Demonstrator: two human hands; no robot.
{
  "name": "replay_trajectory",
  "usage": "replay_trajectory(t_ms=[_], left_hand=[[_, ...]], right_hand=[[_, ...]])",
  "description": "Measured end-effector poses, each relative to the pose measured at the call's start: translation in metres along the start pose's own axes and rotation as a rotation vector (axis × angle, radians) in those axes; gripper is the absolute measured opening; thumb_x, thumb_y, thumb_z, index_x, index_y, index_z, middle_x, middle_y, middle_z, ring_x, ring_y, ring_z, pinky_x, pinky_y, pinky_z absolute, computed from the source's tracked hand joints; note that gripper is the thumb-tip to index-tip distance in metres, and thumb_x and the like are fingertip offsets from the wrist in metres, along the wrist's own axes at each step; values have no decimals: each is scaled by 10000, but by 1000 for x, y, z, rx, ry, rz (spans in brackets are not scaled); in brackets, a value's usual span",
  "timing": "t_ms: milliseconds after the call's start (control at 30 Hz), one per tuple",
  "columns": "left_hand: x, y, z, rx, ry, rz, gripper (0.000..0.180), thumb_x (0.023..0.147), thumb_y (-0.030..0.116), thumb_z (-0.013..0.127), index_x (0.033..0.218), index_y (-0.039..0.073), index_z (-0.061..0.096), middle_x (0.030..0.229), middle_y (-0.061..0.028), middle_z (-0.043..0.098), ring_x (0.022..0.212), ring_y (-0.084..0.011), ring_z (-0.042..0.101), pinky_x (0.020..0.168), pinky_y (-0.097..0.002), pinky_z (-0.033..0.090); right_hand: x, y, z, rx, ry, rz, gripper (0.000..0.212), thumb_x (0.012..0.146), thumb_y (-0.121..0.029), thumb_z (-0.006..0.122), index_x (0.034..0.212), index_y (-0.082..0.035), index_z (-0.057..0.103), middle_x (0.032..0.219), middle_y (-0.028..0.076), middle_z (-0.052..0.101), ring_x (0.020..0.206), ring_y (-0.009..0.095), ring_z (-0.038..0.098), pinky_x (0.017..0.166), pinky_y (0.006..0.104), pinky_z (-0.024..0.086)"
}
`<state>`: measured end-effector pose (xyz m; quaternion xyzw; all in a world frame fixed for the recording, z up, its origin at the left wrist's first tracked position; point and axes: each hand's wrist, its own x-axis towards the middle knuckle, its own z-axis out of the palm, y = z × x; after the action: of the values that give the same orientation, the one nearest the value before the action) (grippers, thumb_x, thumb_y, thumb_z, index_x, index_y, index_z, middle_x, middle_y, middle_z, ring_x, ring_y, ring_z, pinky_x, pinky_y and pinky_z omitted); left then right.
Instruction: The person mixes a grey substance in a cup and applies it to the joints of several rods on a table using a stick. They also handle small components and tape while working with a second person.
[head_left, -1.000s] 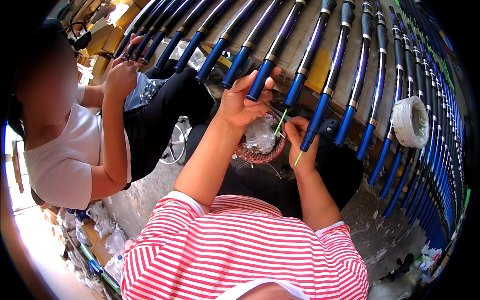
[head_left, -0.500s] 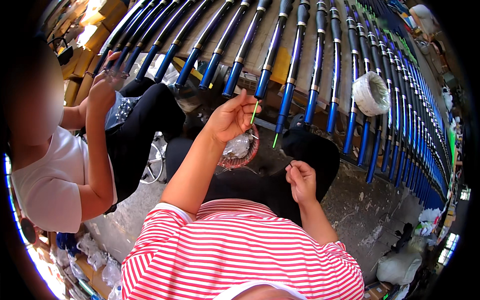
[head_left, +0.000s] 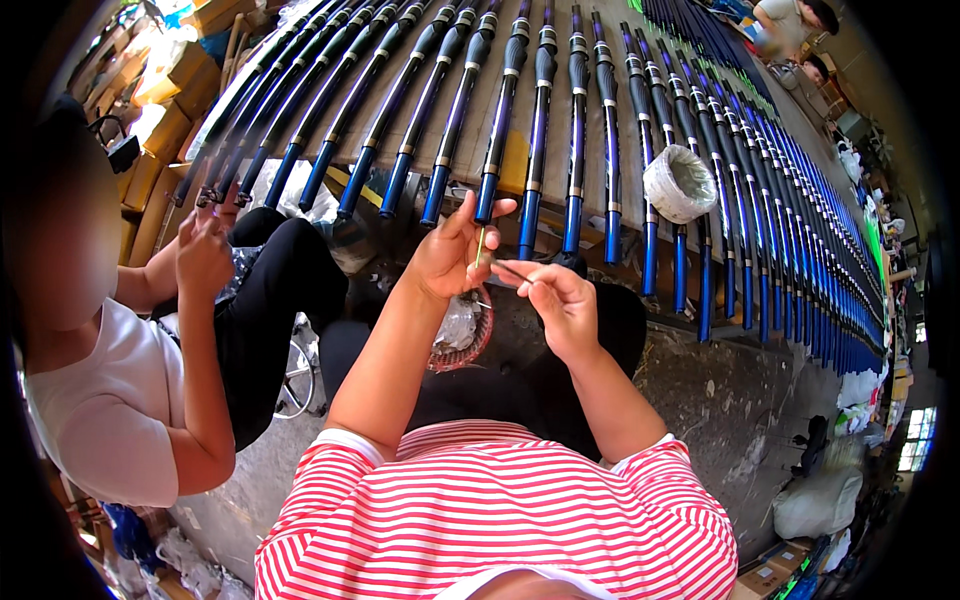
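A fishing rod [head_left: 490, 180], blue and black, overhangs the table edge, and a thin green tip [head_left: 480, 245] sticks out of its butt end. Around that end my left hand [head_left: 440, 262] is closed, palm up, the green tip lying across its lower fingers. My right hand [head_left: 565, 305] pinches a thin dark stick-like piece [head_left: 513, 271]. The far end of this piece meets the lower end of the green tip beside my left fingers; whether they are joined I cannot tell.
Many similar rods lie side by side along the table [head_left: 625, 150]. A roll of whitish tape [head_left: 680, 184] rests on some of them. Below my hands stands a red basket [head_left: 470, 350] with clear plastic in it. A co-worker [head_left: 110, 390] sits at my left, handling rod ends.
My right hand has come up and left from near my knee to the green tip, bringing the dark piece. My left hand has shifted its fingers up to the rod end. The view has turned slightly.
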<state>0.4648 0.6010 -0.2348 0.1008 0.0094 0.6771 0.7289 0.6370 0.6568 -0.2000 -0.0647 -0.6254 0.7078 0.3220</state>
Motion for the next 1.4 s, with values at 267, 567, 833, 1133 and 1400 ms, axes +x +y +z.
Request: replay_trajectory(t_ms=[267,567,833,1133,1400], left_hand=[[-1,-2,3,85,112,58,516,908,448,351,1194,26,431,768,-77,604,435,-163,542,377,-241,439],[2,1,3,9,133,61,363,890,286,490,1155,40,462,901,-81,594,673,-136,587,484,-180,473],[-2,10,-2,-60,141,98,236,866,140,529,1019,-39,509,895,-134,583,761,-188,604,601,-209,550],[-2,15,-13,-110,136,97,276,856,88,522,1078,-71,479,977,-162,553,911,-266,578,720,-260,556],[-5,14,-13,77,168,81,306,876,205,501,1072,-31,516,943,-157,595,833,-257,610,635,-292,527]], right_hand=[[4,2,0,232,28,34,238,878,-194,528,903,42,548,1002,148,601,966,203,579,851,310,452],[-49,13,-11,51,113,169,233,870,-212,548,824,16,567,806,125,631,754,169,613,730,290,489],[-70,14,-3,59,140,190,232,863,-222,559,794,0,561,700,94,595,642,159,582,640,273,481],[-83,8,-6,37,134,207,233,864,-215,558,798,9,552,689,91,583,630,145,568,615,257,467],[-71,15,-26,99,118,331,131,846,-118,577,835,13,577,699,62,569,599,103,543,538,206,436]])
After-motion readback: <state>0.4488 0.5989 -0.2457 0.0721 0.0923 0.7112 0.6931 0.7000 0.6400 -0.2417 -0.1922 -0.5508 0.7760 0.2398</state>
